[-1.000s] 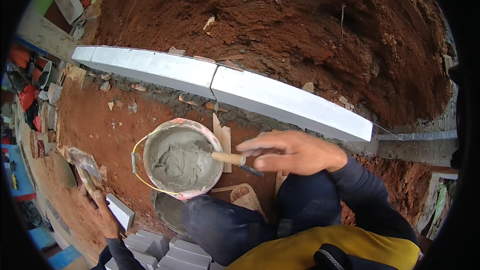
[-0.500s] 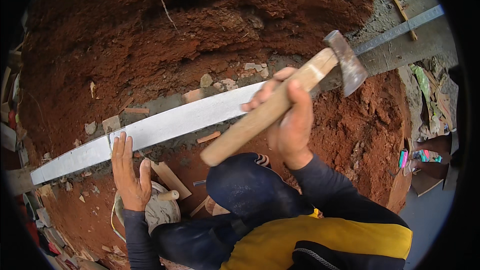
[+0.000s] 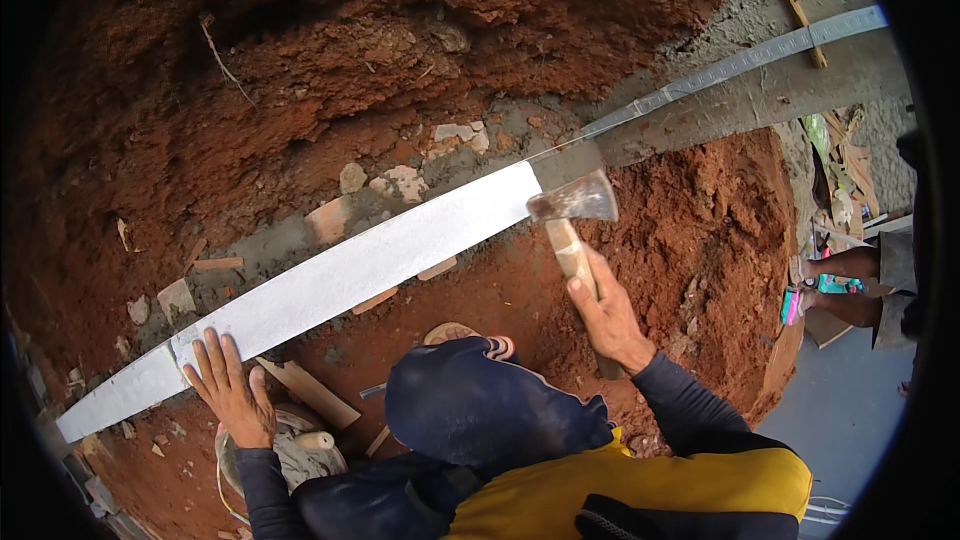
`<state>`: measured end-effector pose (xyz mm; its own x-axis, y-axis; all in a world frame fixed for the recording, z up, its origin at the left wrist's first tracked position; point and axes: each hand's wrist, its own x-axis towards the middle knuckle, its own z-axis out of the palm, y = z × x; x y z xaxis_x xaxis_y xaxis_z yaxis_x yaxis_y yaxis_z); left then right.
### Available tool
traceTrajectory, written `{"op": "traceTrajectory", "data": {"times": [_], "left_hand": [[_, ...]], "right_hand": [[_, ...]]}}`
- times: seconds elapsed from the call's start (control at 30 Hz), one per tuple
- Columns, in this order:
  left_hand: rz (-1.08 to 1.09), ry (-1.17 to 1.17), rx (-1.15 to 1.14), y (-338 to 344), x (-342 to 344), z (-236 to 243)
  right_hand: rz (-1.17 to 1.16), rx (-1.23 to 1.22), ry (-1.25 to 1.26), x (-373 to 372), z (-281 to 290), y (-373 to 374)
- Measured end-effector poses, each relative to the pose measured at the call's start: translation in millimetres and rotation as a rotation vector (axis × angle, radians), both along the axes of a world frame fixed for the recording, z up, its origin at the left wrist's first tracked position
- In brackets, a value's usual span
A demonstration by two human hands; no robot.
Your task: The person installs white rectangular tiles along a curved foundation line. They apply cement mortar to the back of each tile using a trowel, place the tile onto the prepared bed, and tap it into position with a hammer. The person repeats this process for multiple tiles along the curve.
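My right hand grips the wooden handle of a hatchet. The hatchet's metal head lies beside the right end of a long white slab; whether the two touch, I cannot tell. Fingers spread, my left hand rests its fingertips on the slab's near edge, close to a joint. Left of that joint, a second white slab continues the line. Grey mortar shows along the far side of the longer slab.
A reddish earth bank rises behind the slabs. A mortar bucket with a wooden-handled tool stands near my left forearm. A long grey metal strip runs off to the upper right. Another person's legs are at the right edge.
The hatchet has swung down and left, its head going from beyond the slab's right end to right beside it. My left hand stays by the joint, its fingers more spread.
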<state>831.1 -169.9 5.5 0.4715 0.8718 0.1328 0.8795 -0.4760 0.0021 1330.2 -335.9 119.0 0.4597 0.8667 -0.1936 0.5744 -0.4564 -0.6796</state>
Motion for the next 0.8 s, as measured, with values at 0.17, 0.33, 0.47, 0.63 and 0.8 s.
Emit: {"op": "traceTrajectory", "data": {"times": [0.17,0.33,0.47,0.63,0.8], "left_hand": [[0.032,-0.042,0.028,-3,0,-10],[0.008,-0.094,0.086,0,3,-11],[0.046,-0.165,0.025,-2,3,-13],[0.117,-0.168,-0.052,-9,2,-12],[0.087,-0.189,-0.035,-8,3,-9]], "right_hand": [[0.202,-0.204,0.047,-29,-8,12],[0.346,-0.196,0.159,-50,-14,37],[0.413,-0.129,0.096,-70,-11,54],[0.475,-0.113,0.127,-90,-13,76],[0.594,-0.15,0.09,-103,-22,93]]}}
